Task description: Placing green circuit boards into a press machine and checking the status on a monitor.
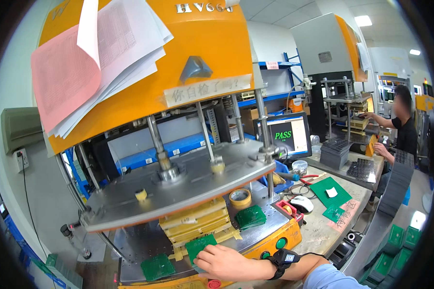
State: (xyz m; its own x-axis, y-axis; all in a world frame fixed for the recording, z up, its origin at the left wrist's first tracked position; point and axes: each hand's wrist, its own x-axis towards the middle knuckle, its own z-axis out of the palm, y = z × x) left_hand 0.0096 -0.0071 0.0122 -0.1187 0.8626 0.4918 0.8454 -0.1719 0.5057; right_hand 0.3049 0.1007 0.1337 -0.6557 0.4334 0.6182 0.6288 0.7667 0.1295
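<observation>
My right hand [223,263], a black device strapped to its wrist, reaches in from the lower right. Its fingers close on the near edge of a green circuit board [199,245]. That board is at the front of a yellow-taped test fixture [196,224], under the press's raised metal plate [178,188]. Left of my hand, a second green board [157,267] lies on the perforated metal bed; whether others lie under it I cannot tell. To the right of the fixture sits a stack of green boards [250,217]. My left hand is out of view.
Beside the fixture lies a roll of tape [240,197]. Green buttons [281,243] line the orange press front. A mouse [302,204], red-handled pliers [309,179] and a monitor [289,136] occupy the right bench. Another person [403,125] works farther right. Trays of green boards [395,245] stand lower right.
</observation>
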